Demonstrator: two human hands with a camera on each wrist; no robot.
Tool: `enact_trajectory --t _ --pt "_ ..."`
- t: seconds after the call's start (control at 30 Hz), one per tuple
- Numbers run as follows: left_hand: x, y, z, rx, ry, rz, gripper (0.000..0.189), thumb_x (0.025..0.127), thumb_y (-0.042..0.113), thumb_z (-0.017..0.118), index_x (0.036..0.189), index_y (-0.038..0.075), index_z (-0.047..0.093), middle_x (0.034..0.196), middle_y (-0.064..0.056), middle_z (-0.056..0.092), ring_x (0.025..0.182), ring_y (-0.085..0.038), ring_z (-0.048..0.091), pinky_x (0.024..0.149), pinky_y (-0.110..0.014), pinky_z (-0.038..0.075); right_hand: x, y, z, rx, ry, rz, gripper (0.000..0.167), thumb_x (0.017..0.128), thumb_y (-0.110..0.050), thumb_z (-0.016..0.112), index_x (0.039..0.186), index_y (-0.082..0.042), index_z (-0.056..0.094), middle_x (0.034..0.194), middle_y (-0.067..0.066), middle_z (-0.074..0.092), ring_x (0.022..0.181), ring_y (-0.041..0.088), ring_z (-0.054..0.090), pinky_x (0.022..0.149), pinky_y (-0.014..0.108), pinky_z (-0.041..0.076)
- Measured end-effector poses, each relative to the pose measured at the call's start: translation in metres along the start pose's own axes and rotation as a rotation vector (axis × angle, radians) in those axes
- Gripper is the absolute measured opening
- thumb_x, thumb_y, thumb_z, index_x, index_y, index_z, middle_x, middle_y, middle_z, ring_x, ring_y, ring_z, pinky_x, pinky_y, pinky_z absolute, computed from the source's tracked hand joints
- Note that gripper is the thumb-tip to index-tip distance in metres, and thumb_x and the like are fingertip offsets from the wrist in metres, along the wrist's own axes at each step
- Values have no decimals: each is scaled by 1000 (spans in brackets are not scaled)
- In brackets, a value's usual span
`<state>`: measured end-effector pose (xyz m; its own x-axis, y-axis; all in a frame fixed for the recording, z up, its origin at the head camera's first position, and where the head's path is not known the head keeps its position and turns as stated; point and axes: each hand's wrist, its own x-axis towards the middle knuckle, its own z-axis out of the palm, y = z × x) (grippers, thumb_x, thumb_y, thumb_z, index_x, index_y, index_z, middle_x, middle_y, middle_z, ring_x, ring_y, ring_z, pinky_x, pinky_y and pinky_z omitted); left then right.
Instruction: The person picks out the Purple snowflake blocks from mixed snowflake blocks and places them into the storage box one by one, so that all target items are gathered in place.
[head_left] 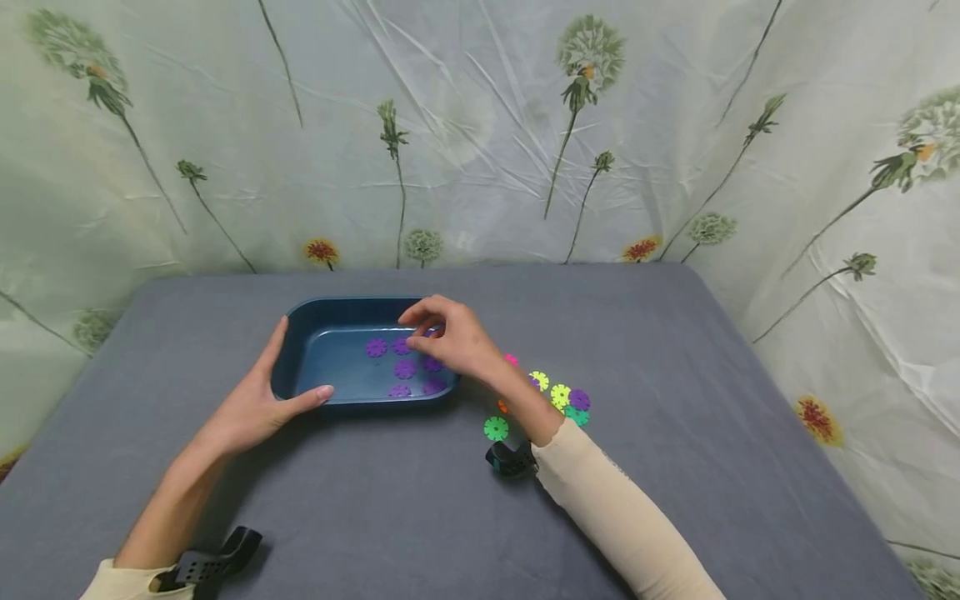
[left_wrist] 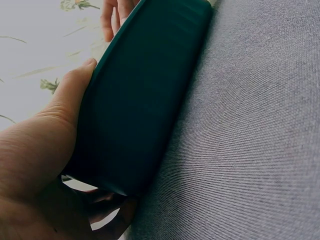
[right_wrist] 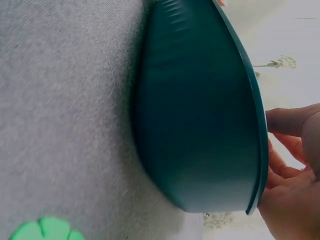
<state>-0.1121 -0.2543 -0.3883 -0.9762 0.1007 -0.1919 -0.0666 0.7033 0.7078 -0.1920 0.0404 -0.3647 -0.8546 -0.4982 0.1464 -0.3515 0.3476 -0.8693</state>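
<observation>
A dark blue rectangular tray (head_left: 322, 367) stands on the grey cloth, with several purple snowflake discs (head_left: 405, 368) lying in its right half. My left hand (head_left: 258, 408) holds the tray's left end, thumb over the front rim and fingers round the side; the left wrist view shows the thumb against the tray wall (left_wrist: 135, 100). Above the tray's right end is my right hand (head_left: 453, 337), fingers loosely bent, thumb and forefinger apart. No disc shows clearly between its fingertips, and part of a purple disc is hidden behind the hand.
Right of the tray, partly under my right forearm, lie loose snowflake discs: green (head_left: 496, 428), yellow (head_left: 560, 395), purple (head_left: 579, 400) and teal (head_left: 577, 415), with pink and orange ones partly hidden. A dandelion-patterned curtain (head_left: 480, 167) hangs behind the table.
</observation>
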Motion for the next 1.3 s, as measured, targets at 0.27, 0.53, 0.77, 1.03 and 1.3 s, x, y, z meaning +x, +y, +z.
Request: enact_trajectory --t 0.27,0.53,0.77,1.03,1.3 --pt "1 1 -1 7 4 9 124 91 54 76 163 35 -24 175 -20 -11 156 -61 9 111 -84 22 -6 3 -9 6 12 -34 27 93 -1 75 120 0 72 121 22 68 102 28 70 93 44 58" --pt "3 2 0 1 3 10 125 91 54 76 164 32 -23 175 -21 -12 156 -61 8 112 -83 22 -15 3 -24 6 3 -47 26 94 -3 75 120 -1 72 121 22 69 101 27 69 92 47 58" --pt "5 2 -2 3 3 13 123 92 54 74 163 32 -24 174 -21 -13 155 -62 8 112 -84 22 -26 4 -39 30 7 -34 22 95 -5 75 116 -6 73 121 21 69 98 21 68 91 45 58" --pt "6 1 -1 1 -3 15 123 93 52 74 163 31 -25 174 -21 -14 155 -62 7 112 -83 21 -38 11 -53 -9 -6 -20 24 96 -6 74 118 0 72 120 21 69 101 24 68 93 47 58" --pt "1 -2 -1 2 0 15 123 93 53 74 163 33 -24 174 -21 -13 154 -63 8 110 -84 23 -50 21 -58 -38 -3 10 22 96 -8 74 117 -4 73 119 17 71 100 22 68 91 46 59"
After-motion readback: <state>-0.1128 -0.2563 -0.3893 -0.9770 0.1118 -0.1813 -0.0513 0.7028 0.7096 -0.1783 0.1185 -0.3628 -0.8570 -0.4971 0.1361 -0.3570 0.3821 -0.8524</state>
